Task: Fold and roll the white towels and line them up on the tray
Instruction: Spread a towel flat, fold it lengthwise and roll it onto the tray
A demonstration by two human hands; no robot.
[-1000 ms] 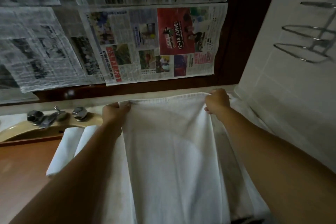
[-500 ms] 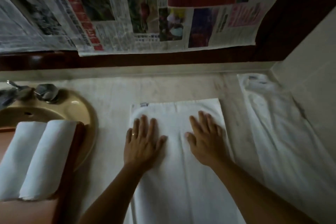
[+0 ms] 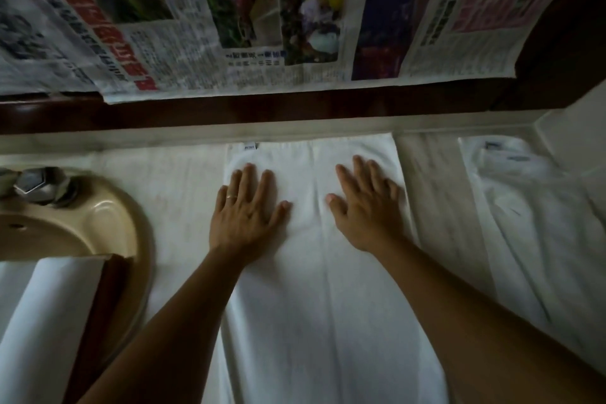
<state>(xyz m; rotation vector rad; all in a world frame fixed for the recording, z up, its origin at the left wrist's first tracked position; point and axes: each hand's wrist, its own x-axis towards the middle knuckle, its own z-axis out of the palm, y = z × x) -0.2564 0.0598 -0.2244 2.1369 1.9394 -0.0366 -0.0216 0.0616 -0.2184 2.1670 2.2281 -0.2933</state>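
The long white folded towel (image 3: 314, 272) lies flat down the centre of the frame on the pale marble surface (image 3: 170, 180), no longer held up by its far corners as a second ago. The left hand (image 3: 247, 216) and right hand (image 3: 367, 210) press on it with straight, spread fingers, having slid toward its far edge, smoothing it. Likely rolling comes next. Rolled white towels (image 3: 42, 315) sit on the brown wooden tray (image 3: 108, 298), lower left; another crumpled white towel (image 3: 531, 223) waits at right
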